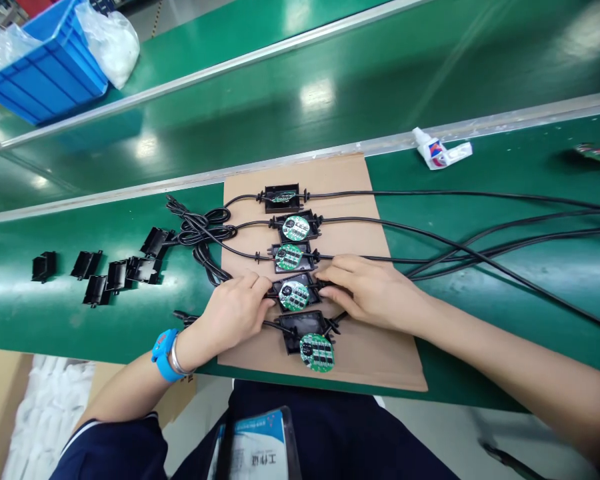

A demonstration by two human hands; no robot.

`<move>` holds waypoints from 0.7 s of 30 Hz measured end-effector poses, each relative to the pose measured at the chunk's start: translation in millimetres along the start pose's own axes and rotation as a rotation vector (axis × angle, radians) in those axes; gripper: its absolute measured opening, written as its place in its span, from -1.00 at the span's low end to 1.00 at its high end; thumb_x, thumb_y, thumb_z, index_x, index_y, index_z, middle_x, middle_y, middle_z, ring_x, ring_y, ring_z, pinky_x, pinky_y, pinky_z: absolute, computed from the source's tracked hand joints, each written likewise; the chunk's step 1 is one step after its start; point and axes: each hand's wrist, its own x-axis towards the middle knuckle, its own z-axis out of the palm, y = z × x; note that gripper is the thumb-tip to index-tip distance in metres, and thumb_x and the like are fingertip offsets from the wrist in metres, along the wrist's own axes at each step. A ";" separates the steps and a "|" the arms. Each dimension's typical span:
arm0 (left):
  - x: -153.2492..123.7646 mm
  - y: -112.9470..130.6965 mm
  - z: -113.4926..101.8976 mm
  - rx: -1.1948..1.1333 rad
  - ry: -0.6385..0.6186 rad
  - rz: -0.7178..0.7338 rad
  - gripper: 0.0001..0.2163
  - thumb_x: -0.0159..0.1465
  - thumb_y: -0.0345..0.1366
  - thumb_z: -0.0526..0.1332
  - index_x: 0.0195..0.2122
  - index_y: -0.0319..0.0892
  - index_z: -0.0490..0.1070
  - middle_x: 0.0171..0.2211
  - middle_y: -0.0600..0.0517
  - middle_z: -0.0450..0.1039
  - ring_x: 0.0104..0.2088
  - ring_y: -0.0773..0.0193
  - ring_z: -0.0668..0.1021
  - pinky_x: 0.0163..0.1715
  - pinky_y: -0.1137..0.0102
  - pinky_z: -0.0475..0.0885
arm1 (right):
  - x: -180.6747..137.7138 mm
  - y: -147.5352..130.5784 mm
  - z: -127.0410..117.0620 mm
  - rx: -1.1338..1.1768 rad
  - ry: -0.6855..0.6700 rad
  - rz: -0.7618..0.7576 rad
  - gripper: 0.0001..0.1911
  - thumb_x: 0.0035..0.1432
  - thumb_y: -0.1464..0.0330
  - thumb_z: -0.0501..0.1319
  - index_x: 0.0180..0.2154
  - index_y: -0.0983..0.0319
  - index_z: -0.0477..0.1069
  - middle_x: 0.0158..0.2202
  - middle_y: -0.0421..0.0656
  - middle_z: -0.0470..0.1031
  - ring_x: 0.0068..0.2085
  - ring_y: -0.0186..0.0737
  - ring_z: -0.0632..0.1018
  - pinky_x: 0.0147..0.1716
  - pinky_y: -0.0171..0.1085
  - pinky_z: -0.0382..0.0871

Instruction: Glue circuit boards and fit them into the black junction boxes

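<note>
A brown cardboard sheet lies on the green bench and carries several black plastic boxes in a column, each with black cables leaving both sides. Round green circuit boards sit in most of them. My left hand and my right hand pinch the cable ends on either side of the fourth box, whose board sits inside. The nearest box has its round board hanging out over its front edge. The top box holds a tilted board.
Several loose black lids lie left of the sheet. Coiled black cable bunches at the sheet's left edge; long cables run off right. A white glue tube lies by the metal rail. A blue crate with plastic bags stands far left.
</note>
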 end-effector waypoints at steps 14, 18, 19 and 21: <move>-40.4 0.8 3.6 -0.075 0.143 0.273 -0.87 0.41 -0.32 0.11 -0.18 -0.19 0.44 -0.37 0.02 0.50 -0.38 0.26 0.51 -0.37 0.34 0.40 | -35.6 -16.2 -16.0 0.227 -0.037 -0.141 -0.84 0.34 0.40 0.09 -0.26 0.22 0.43 -0.30 -0.09 0.45 -0.25 -0.17 0.38 -0.23 -0.20 0.29; -56.3 5.0 -0.1 -0.169 0.173 0.233 -0.89 0.36 -0.37 0.14 -0.18 -0.21 0.45 -0.43 0.03 0.47 -0.43 0.30 0.50 -0.45 0.40 0.40 | -40.9 -15.5 -13.5 0.206 -0.007 -0.142 -0.79 0.36 0.41 0.08 -0.36 0.21 0.37 -0.41 -0.14 0.38 -0.35 -0.23 0.36 -0.34 -0.27 0.27; -59.3 7.4 -0.1 -0.162 0.156 0.234 -0.89 0.35 -0.38 0.13 -0.22 -0.21 0.45 -0.46 0.04 0.45 -0.46 0.30 0.49 -0.47 0.40 0.39 | -41.5 -15.9 -12.2 0.175 -0.006 -0.146 -0.77 0.36 0.41 0.07 -0.39 0.21 0.35 -0.42 -0.14 0.37 -0.36 -0.23 0.35 -0.35 -0.27 0.27; -62.7 12.1 3.1 -0.121 0.120 0.239 -0.85 0.35 -0.37 0.11 -0.33 -0.20 0.44 -0.50 0.05 0.41 -0.50 0.31 0.46 -0.51 0.39 0.38 | -42.0 -16.6 -8.3 0.096 0.003 -0.153 -0.72 0.36 0.43 0.05 -0.43 0.20 0.33 -0.43 -0.14 0.36 -0.37 -0.23 0.34 -0.35 -0.27 0.26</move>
